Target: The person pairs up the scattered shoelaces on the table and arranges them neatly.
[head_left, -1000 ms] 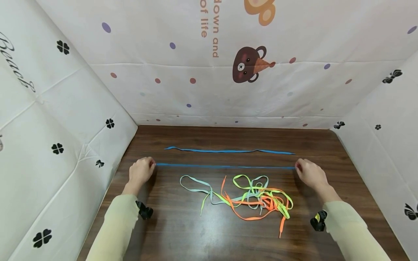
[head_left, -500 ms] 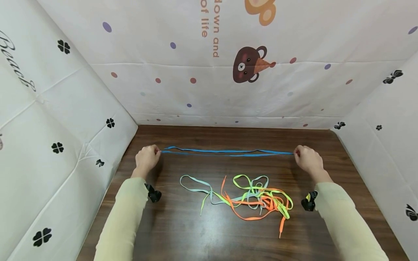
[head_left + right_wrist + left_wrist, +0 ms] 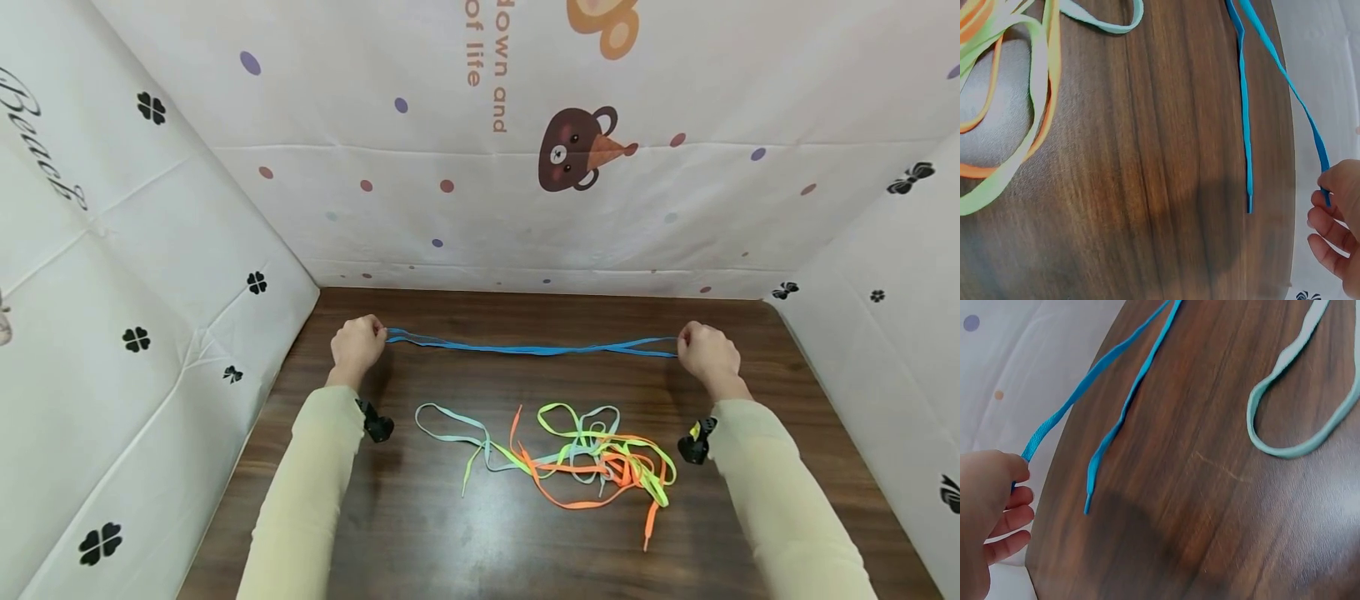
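Since 1 second ago, our left hand (image 3: 357, 348) and right hand (image 3: 708, 356) have moved farther from us over the tabletop (image 3: 420, 554). Our fingers (image 3: 1332, 228) pinch 1 blue lace (image 3: 1080, 392) near its 2 ends; mid-length, it runs together with the other blue strip (image 3: 1109, 439). Nearer us lies a multicoloured tangle (image 3: 618, 468).

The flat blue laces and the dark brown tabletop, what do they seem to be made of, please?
Flat blue laces: probably woven textile, matte; fine weave shows near the left hand.
Dark brown tabletop: wood or wood-look laminate, satiny; grain streaks and pale glare show.
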The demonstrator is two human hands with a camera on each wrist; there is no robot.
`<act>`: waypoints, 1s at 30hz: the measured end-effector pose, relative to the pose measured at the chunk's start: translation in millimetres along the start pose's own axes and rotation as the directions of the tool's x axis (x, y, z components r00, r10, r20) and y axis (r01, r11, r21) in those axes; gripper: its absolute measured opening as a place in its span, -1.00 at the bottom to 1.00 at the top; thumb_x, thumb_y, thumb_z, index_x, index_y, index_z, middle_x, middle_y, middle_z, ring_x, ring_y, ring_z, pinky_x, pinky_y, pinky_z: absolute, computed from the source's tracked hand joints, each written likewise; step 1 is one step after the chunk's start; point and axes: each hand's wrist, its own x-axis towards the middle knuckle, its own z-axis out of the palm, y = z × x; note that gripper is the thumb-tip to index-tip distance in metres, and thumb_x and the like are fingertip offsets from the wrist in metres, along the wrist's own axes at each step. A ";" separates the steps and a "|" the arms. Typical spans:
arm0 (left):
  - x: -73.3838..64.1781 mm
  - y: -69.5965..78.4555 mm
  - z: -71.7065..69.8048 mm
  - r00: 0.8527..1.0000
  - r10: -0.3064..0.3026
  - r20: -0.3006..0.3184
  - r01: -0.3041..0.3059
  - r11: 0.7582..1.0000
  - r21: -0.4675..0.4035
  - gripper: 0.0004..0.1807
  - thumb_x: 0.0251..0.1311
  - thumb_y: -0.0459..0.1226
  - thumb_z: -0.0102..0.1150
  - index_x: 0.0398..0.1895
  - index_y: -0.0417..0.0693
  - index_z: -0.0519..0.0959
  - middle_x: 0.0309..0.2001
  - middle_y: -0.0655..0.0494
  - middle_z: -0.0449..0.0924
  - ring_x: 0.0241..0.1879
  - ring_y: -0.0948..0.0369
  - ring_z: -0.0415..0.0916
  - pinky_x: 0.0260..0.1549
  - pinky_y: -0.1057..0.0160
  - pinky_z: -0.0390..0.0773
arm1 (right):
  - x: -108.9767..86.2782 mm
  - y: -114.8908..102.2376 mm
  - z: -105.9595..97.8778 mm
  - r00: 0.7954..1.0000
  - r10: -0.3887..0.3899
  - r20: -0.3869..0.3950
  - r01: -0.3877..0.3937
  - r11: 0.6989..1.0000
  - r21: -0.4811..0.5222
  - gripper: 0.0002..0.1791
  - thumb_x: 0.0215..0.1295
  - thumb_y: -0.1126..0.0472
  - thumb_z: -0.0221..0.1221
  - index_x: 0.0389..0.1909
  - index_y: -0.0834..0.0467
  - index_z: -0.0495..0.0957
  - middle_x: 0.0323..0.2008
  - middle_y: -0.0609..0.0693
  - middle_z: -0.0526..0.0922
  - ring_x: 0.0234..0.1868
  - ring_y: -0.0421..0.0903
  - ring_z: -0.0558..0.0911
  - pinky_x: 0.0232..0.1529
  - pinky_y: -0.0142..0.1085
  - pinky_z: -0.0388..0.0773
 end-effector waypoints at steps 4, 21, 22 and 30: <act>3.6 5.9 1.9 1.000 0.007 -0.011 -0.007 1.000 -0.005 -0.80 0.24 -0.16 -0.01 -0.32 -0.05 0.57 -0.42 0.00 0.61 -0.59 0.07 0.49 -0.63 0.11 0.45 | 1.5 -2.6 -1.1 1.000 0.024 0.012 -0.024 1.000 0.007 -0.78 0.28 0.22 -0.11 -0.24 0.28 0.43 -0.33 0.26 0.55 -0.48 0.15 0.53 -0.68 -0.14 0.36; -8.3 10.5 23.5 0.998 -0.046 0.033 0.047 0.998 -0.036 -0.80 0.24 -0.20 0.01 -0.28 -0.06 0.61 -0.31 -0.03 0.65 -0.46 0.02 0.57 -0.49 0.02 0.54 | -8.4 0.0 22.0 0.992 0.063 0.107 -0.066 0.997 0.027 -0.78 0.31 0.22 -0.14 -0.22 0.29 0.39 -0.33 0.28 0.55 -0.55 0.09 0.50 -0.69 -0.19 0.33; -9.0 9.7 24.9 0.998 -0.045 0.035 0.047 0.998 -0.038 -0.79 0.24 -0.20 0.01 -0.27 -0.07 0.61 -0.30 -0.04 0.65 -0.46 0.01 0.57 -0.48 0.01 0.54 | -8.7 0.2 23.3 0.992 0.063 0.111 -0.067 0.997 0.028 -0.78 0.32 0.23 -0.13 -0.22 0.30 0.38 -0.34 0.28 0.54 -0.55 0.09 0.49 -0.69 -0.19 0.34; -13.3 5.4 34.8 0.996 -0.069 0.049 0.071 0.997 -0.034 -0.82 0.22 -0.22 0.01 -0.25 -0.05 0.59 -0.32 -0.04 0.64 -0.46 0.00 0.56 -0.50 0.01 0.51 | -9.7 2.8 32.9 0.992 0.066 0.108 -0.071 0.996 0.050 -0.85 0.30 0.25 -0.11 -0.23 0.27 0.29 -0.43 0.25 0.51 -0.57 0.10 0.47 -0.68 -0.19 0.31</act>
